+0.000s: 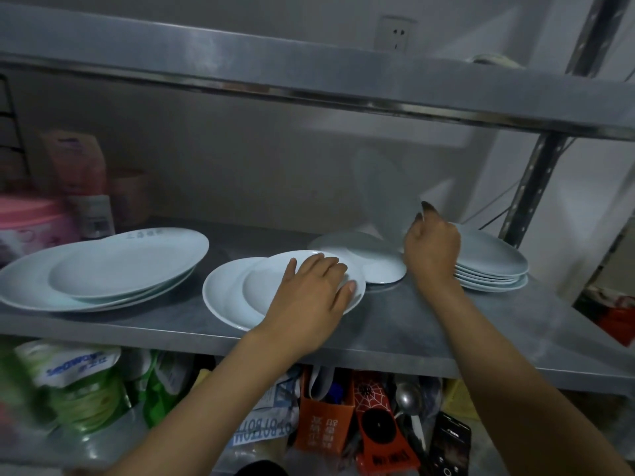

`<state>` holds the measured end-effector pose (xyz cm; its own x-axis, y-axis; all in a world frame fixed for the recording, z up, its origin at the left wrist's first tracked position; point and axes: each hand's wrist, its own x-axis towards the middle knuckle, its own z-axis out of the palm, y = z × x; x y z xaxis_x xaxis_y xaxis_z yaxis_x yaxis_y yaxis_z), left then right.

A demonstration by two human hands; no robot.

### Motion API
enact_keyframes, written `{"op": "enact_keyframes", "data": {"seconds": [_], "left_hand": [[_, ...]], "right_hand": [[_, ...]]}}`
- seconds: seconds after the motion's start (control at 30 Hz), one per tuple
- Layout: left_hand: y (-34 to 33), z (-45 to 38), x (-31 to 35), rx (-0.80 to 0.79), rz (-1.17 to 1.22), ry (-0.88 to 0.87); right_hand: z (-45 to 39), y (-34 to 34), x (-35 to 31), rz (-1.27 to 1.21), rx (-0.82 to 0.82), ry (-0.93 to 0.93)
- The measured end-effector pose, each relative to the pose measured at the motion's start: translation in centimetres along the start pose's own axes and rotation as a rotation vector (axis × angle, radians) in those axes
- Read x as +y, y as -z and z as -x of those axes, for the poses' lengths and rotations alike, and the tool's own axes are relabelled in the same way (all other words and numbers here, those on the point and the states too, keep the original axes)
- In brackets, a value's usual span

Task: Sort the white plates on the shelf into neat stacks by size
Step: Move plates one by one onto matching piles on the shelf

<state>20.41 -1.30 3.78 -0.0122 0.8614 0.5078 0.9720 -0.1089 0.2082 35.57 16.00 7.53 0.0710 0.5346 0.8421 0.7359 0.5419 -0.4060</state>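
Raised plate [385, 194]: glazed, rigid, slippery, breakable; pinched at rim by right hand [431, 249]. Left hand [309, 290] flat, steadying middle plates [240, 286].

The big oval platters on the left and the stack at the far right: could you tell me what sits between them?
In the head view, two overlapping plates under the left hand, then a smaller plate, and a tilted plate pinched by the right hand.
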Motion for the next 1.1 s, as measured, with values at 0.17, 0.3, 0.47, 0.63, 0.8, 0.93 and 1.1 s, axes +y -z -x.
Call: {"op": "enact_keyframes", "data": {"seconds": [0.17, 0.3, 0.47, 0.63, 0.8, 0.93, 1.1], "left_hand": [[0.8, 0.1, -0.1, 0.152, 0.073, -0.035], [2.0, 0.8, -0.5, 0.271, 0.132, -0.058], [3.8, 2.1, -2.1, 0.426, 0.136, 0.007], [5.9, 4.5, -6.2, 0.446, -0.034, 0.128], [8.6, 7.3, -9.8, 0.483, -0.067, 0.164], [10.5, 9.5, -11.4, 0.603, -0.075, 0.270], [12.9, 12.5, -13.9, 0.707, -0.036, 0.346]], "right_hand": [[-0.7, 1.0, -3.4, -0.527, 0.002, -0.487], [-0.5, 1.6, -6.7, -1.149, -0.153, -1.007], [2.1, 1.0, -10.4, -1.242, -0.407, -1.126], [5.0, -0.3, -14.4, -1.306, -0.611, -1.125], [7.3, -1.2, -19.3, -1.296, -0.715, -1.070], [9.4, -1.8, -22.9, -1.378, -0.871, -1.074], [10.7, -2.3, -26.1, -1.318, -1.077, -0.887]]}}
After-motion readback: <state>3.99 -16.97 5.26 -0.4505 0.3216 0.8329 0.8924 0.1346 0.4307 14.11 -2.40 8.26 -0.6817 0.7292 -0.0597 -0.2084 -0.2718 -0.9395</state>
